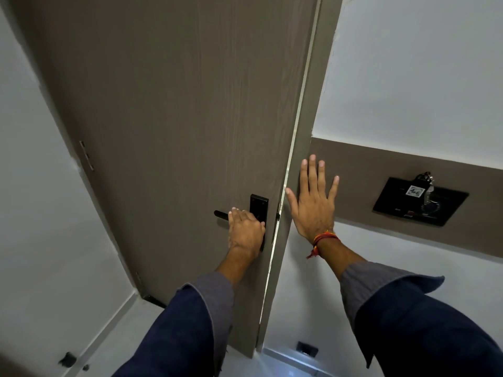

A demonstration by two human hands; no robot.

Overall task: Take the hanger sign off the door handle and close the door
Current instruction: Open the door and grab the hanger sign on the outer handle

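The left hand (246,229) has its grip clenched on the black handle (221,214), whose long axis runs left from the lock plate (258,206); the right hand (313,205) lies flat, released, on the frame (304,148); a thin gap remains at the door (177,118) edge between them; no sign shows.

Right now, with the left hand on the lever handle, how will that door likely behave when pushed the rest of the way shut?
The door looks like a rigid full-height slab, so probably stiff and fairly heavy. It should swing on its hinges rather than flex. The left hand grips the lever handle, likely controlling the latch; only a thin gap remains at the frame.
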